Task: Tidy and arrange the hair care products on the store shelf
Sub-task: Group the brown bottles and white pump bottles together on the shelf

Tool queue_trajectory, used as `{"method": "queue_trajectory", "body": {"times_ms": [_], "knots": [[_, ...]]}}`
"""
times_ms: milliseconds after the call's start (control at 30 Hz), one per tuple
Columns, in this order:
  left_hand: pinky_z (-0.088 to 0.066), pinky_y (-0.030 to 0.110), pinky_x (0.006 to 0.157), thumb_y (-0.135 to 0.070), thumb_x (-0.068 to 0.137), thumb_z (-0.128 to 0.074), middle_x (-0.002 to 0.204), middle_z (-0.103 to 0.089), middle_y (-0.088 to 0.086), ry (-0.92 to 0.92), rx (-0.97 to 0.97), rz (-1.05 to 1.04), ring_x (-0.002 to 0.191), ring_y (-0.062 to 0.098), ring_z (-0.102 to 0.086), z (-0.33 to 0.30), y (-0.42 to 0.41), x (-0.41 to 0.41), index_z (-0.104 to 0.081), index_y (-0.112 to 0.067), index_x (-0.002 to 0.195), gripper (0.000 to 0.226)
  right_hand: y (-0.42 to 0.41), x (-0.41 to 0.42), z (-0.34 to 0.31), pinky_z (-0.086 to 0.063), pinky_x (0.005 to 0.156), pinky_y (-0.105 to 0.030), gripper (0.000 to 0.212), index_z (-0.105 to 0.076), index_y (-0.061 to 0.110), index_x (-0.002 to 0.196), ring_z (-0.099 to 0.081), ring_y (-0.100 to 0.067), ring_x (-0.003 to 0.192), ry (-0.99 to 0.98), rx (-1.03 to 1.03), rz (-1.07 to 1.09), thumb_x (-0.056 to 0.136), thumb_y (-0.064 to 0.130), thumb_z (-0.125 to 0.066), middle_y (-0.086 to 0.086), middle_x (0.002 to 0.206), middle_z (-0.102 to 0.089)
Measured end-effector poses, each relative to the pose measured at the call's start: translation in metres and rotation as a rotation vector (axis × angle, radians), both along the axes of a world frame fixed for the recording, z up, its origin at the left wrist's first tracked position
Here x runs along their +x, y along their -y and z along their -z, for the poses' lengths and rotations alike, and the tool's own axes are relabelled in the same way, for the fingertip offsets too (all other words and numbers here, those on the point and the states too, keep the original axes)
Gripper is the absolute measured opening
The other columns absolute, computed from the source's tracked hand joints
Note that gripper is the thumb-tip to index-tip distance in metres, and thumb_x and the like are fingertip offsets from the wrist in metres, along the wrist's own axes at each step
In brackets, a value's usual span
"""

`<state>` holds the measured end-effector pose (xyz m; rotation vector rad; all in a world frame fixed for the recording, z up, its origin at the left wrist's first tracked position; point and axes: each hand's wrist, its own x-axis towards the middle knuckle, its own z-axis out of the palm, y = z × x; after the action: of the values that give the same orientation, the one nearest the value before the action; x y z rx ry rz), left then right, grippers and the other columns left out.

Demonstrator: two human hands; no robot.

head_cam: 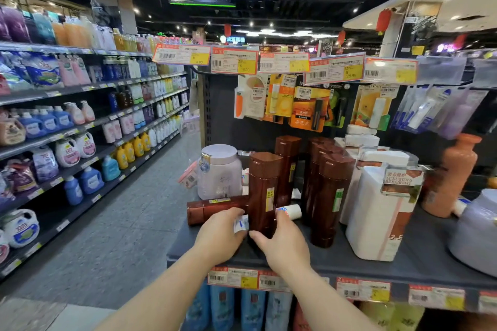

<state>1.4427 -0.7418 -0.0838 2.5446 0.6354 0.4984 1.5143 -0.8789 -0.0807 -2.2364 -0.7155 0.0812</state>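
Dark grey shelf: white rectangular gift box at 3 o'clock, round lavender tub at 11. Centre, glossy brown squared shampoo bottle upright; another brown bottle lying at 9. Right hand grip curled round the upright bottle's base. Left hand pinches a small white tube beside it.

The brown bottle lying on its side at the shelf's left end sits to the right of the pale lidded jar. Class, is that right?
Not quite. The head view shows the fallen brown bottle lying in front of the pale lidded jar, not to its right.
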Motion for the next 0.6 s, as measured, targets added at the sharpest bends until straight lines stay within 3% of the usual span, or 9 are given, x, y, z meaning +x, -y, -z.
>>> {"method": "queue_trajectory", "body": {"times_ms": [133, 300, 400, 600], "knots": [[-0.050, 0.035, 0.091, -0.046, 0.087, -0.063, 0.121, -0.064, -0.005, -0.125, 0.209, 0.006, 0.113, 0.018, -0.055, -0.007, 0.006, 0.011, -0.054, -0.029, 0.129, 0.046, 0.020, 0.008, 0.002, -0.052, 0.078, -0.033, 0.039, -0.052, 0.030, 0.111, -0.060, -0.013, 0.097, 0.054, 0.012, 0.053, 0.081, 0.050, -0.067, 0.011, 0.100, -0.063], [-0.053, 0.039, 0.084, -0.038, 0.095, -0.051, 0.111, -0.068, 0.002, -0.447, 0.552, 0.074, 0.102, 0.025, -0.061, -0.025, 0.004, 0.013, -0.061, -0.023, 0.120, 0.031, 0.032, 0.012, 0.002, -0.052, 0.081, -0.034, 0.042, -0.052, 0.030, 0.116, -0.060, -0.013, 0.098, 0.059, 0.035, 0.074, 0.081, 0.048, -0.068, 0.013, 0.103, -0.063], [-0.054, 0.039, 0.085, -0.032, 0.095, -0.051, 0.108, -0.069, 0.003, -0.585, 0.590, 0.114, 0.097, 0.025, -0.064, -0.030, -0.006, -0.002, -0.062, -0.023, 0.119, 0.028, 0.032, 0.011, 0.001, -0.051, 0.080, -0.031, 0.047, -0.051, 0.027, 0.122, -0.060, -0.013, 0.102, 0.051, 0.027, 0.076, 0.083, 0.047, -0.067, 0.011, 0.110, -0.063], [-0.051, 0.030, 0.076, -0.033, 0.094, -0.047, 0.102, -0.070, -0.003, -0.564, 0.561, 0.093, 0.092, 0.017, -0.064, -0.039, -0.034, -0.058, -0.067, -0.024, 0.105, 0.024, 0.027, 0.010, 0.001, -0.047, 0.080, -0.027, 0.052, -0.048, 0.024, 0.129, -0.059, -0.014, 0.107, 0.046, 0.048, 0.085, 0.085, 0.043, -0.067, 0.008, 0.116, -0.062]]}}
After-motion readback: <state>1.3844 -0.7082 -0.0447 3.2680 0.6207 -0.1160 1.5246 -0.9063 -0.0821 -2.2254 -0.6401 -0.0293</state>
